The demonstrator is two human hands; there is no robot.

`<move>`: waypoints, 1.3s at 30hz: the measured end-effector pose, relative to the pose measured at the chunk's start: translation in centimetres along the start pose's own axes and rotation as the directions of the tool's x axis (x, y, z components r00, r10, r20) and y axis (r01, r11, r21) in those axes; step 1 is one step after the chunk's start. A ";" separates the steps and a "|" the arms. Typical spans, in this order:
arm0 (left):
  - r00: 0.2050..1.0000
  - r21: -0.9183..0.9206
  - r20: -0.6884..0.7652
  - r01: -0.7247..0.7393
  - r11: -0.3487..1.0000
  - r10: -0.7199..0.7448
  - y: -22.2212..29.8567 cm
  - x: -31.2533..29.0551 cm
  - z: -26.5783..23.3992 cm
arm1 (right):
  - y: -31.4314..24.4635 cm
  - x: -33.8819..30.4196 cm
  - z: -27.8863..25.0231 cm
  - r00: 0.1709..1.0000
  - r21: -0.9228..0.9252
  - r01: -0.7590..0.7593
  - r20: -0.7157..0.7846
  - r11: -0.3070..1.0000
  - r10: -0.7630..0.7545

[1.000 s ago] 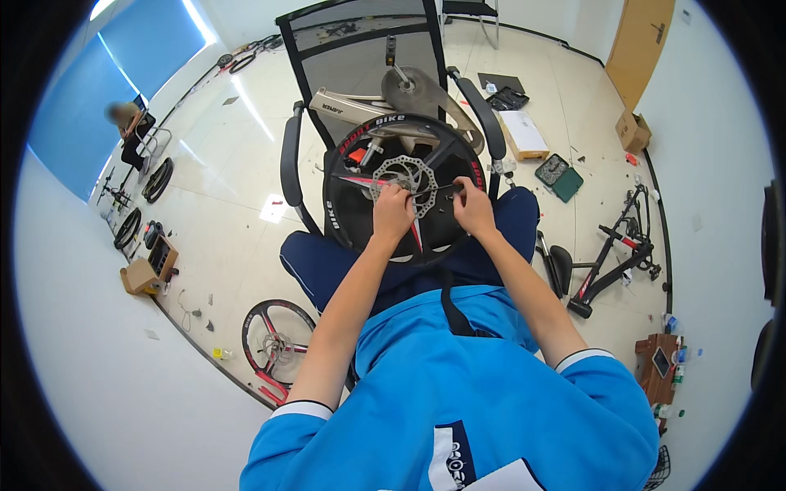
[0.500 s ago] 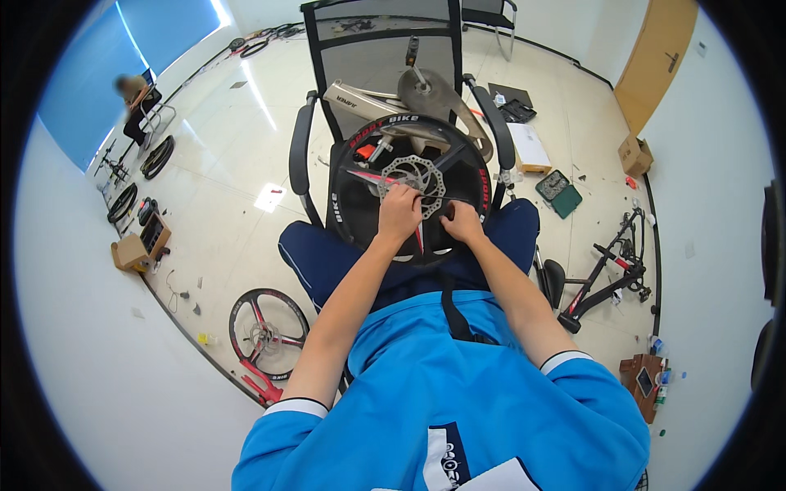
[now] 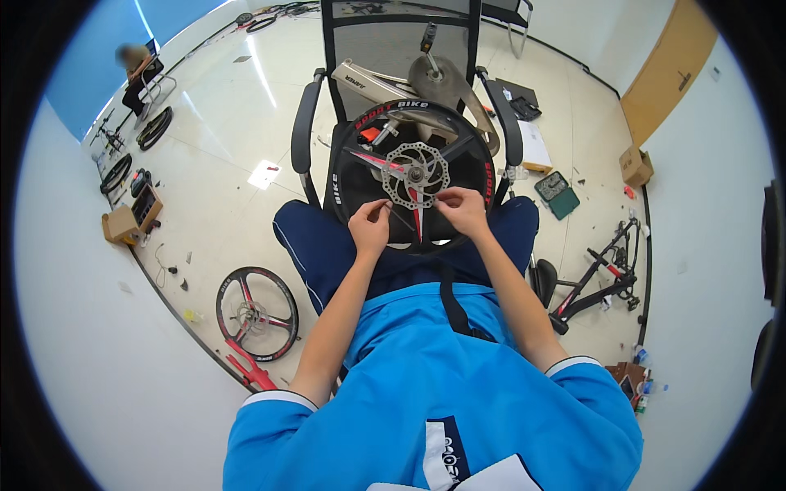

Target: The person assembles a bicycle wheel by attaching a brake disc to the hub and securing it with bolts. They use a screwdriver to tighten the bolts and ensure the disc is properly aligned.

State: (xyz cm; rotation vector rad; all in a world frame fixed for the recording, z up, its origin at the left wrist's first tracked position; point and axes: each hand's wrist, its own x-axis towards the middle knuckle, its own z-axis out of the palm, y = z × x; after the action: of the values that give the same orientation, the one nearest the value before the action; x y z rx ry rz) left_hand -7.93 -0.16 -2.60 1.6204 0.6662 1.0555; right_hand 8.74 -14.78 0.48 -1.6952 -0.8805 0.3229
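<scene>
The brake disc (image 3: 416, 150) lies just beyond my parted hands, nearer my right hand (image 3: 463, 213), its grip unclear, while my left hand (image 3: 370, 229) pinches a slanting thin rod (image 3: 402, 219).

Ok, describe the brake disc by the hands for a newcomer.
Find the large black chair, then the wheel in front of its mesh backrest. At that wheel's centre sits the brake disc, silvery and full of holes, unlike the black rim encircling it.
</scene>
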 end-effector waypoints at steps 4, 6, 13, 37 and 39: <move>0.998 -0.148 -0.024 0.062 0.987 -0.066 -1.0 0.6 0.4 | -2.3 2.2 3.7 0.993 0.031 0.105 0.058 0.994 -0.107; 0.996 -0.123 0.002 0.093 0.988 -0.093 -0.7 0.8 0.1 | -2.9 3.2 4.5 0.972 -0.150 0.233 0.026 0.961 -0.231; 0.991 -0.156 0.002 0.134 0.979 -0.136 -1.1 0.1 0.5 | -2.2 3.0 5.3 0.957 -0.415 0.229 -0.067 0.880 -0.281; 0.995 -0.011 -0.006 0.104 0.994 -0.104 -0.9 0.3 0.1 | -0.6 3.4 4.8 0.876 -0.573 0.431 0.079 0.697 -0.477; 0.995 -0.009 -0.001 0.103 0.995 -0.103 -0.9 0.2 0.1 | -0.9 3.7 4.6 0.859 -0.526 0.459 0.057 0.716 -0.509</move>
State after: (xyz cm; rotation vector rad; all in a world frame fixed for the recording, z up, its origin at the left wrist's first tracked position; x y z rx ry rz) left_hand -7.68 0.21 -3.43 1.5613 0.7373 0.9837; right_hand 8.02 -8.88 0.68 -1.8606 -1.3945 -0.3970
